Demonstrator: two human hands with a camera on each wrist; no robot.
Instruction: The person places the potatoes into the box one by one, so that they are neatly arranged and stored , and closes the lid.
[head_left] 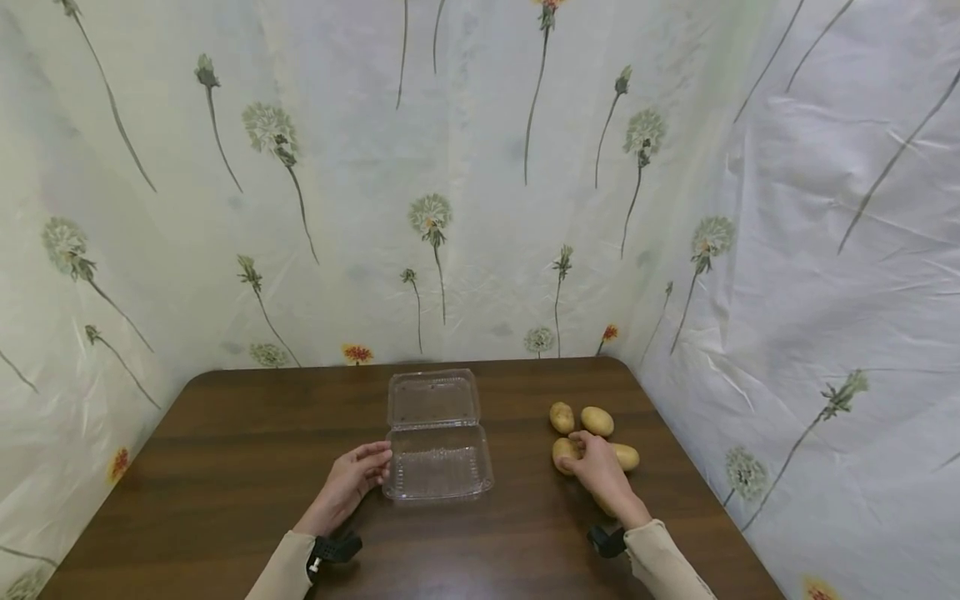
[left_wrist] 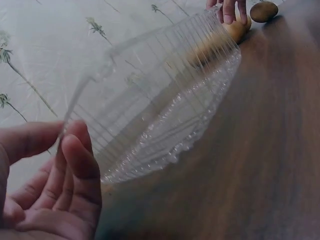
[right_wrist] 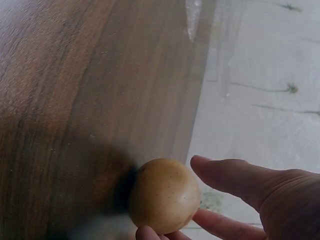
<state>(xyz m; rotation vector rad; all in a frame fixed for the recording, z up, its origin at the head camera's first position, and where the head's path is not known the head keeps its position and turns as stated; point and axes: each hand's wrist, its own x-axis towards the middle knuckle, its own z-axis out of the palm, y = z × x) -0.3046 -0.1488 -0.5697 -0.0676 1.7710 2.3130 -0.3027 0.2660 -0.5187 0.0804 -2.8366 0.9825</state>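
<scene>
A clear plastic clamshell container lies opened out on the table, its lid folded back toward the wall. At its left side, my left hand pinches the rim between thumb and fingers; the left wrist view shows the grip on the clear wall up close. To the right, my right hand has its fingers bent round a yellow-brown potato. In the right wrist view the thumb tip is at the edge of that potato, with fingertips at its far side.
More potatoes are grouped around my right hand: one at the back left, one at the back right and one partly behind the hand. The dark wooden table meets a flower-patterned cloth at the back and sides.
</scene>
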